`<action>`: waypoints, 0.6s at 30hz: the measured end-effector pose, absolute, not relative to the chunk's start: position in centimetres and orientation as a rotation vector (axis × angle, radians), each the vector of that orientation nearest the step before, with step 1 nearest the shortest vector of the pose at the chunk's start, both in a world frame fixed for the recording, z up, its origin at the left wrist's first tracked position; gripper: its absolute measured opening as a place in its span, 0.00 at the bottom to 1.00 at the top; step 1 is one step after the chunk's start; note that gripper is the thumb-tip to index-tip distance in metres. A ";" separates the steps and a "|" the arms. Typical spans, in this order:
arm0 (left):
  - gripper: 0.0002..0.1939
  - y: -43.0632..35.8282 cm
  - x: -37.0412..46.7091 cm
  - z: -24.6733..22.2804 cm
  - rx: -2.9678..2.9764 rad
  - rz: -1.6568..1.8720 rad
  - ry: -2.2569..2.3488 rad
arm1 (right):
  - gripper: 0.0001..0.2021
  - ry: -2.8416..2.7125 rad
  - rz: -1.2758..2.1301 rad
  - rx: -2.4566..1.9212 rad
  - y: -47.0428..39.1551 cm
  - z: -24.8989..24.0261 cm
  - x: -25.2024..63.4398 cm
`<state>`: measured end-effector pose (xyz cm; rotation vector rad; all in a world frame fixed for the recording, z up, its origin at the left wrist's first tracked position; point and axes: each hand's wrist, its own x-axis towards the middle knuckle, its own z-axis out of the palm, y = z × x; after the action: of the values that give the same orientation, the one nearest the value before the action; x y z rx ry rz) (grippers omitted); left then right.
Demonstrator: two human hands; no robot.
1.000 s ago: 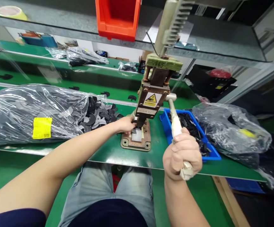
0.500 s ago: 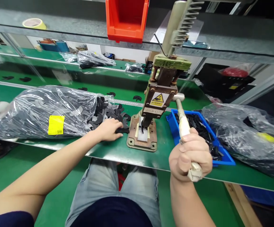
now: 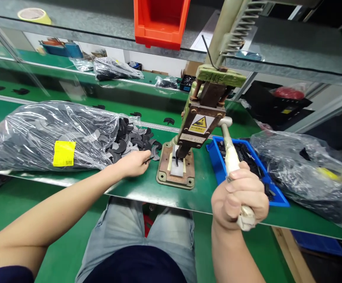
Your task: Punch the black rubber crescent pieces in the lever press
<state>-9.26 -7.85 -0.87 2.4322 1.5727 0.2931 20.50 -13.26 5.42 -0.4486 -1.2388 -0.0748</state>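
My right hand (image 3: 243,196) is wrapped round the wrapped grip of the lever (image 3: 231,155) on a hand press (image 3: 202,110). Left of the press base, my left hand (image 3: 134,163) is closed, its thumb and fingers pinched on a small dark piece mostly hidden by them. Just beyond it lies a pile of black and grey curved pieces (image 3: 131,139), spilling from the mouth of a clear plastic bag (image 3: 37,131). Under the press ram, a black piece (image 3: 176,160) shows on the light plate (image 3: 176,171) of the base.
Right of the press stands a blue tray (image 3: 218,165) holding black parts, with another plastic bag (image 3: 303,169) beside it. An orange-red bin (image 3: 159,37) and a tape roll (image 3: 35,15) are on the shelf above. Several black pieces (image 3: 169,120) lie on the green surface behind.
My left hand has drawn slightly back from the pile, its fingers now pinched together. My right hand stays on the lever. The camera view has shifted a little.
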 end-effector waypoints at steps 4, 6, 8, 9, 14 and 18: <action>0.13 -7.8 -8.7 -0.4 2.142 0.418 1.580 | 0.17 -1.225 -0.091 -0.412 -12.7 5.3 20.4; 0.17 -7.5 -8.2 -0.3 1.997 0.494 1.537 | 0.18 -1.224 -0.099 -0.416 -12.7 5.3 20.5; 0.19 -7.1 -7.6 -0.3 1.810 0.608 1.448 | 0.18 -1.226 -0.103 -0.424 -12.7 5.3 20.5; 0.19 -6.8 -7.2 -0.5 1.699 0.686 1.399 | 0.18 -1.227 -0.104 -0.427 -12.7 5.3 20.5; 0.23 -5.0 -4.9 -1.3 1.150 0.998 1.196 | 0.19 -1.201 -0.102 -0.437 -12.7 5.4 20.3; 0.20 -4.1 -3.3 -1.6 1.017 0.931 1.132 | 0.19 -1.211 -0.114 -0.459 -12.8 5.4 20.2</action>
<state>-3.27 -4.07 -1.62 1.0171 1.1320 0.9311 20.23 -12.81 5.43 -0.4595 -1.2111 -0.1138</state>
